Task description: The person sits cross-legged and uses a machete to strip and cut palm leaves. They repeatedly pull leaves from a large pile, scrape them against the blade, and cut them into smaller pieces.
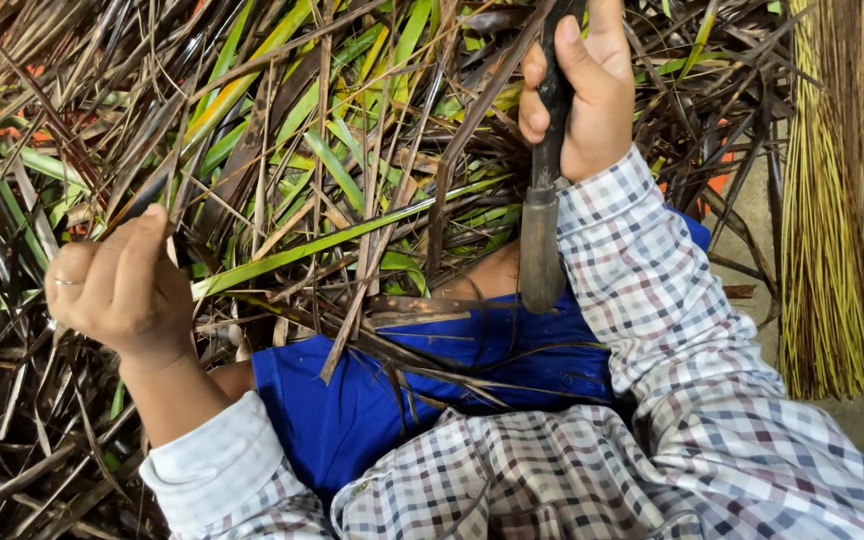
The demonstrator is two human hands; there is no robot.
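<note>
Nearest, lying across the lap: checked shirt sleeves [652,330] and blue cloth [402,400], strewn with dry leaf strips. Left hand [117,285] pinching a long green palm leaf strip [342,240] at its left end, fingers curled tight; right hand [582,90], farther off, gripping a dark knife [542,230], blade pointing near. Probably handling light, stiff and springy, with sharp edges, so best gripping near the thicker base; stripped midribs bundled [827,220] standing right.

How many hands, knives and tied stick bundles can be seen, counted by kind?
Hands: 2, left hand on a leaf strip, right hand holding the knife
Knives: 1, knife
Stick bundles: 1, bundle
Total: 4
</note>
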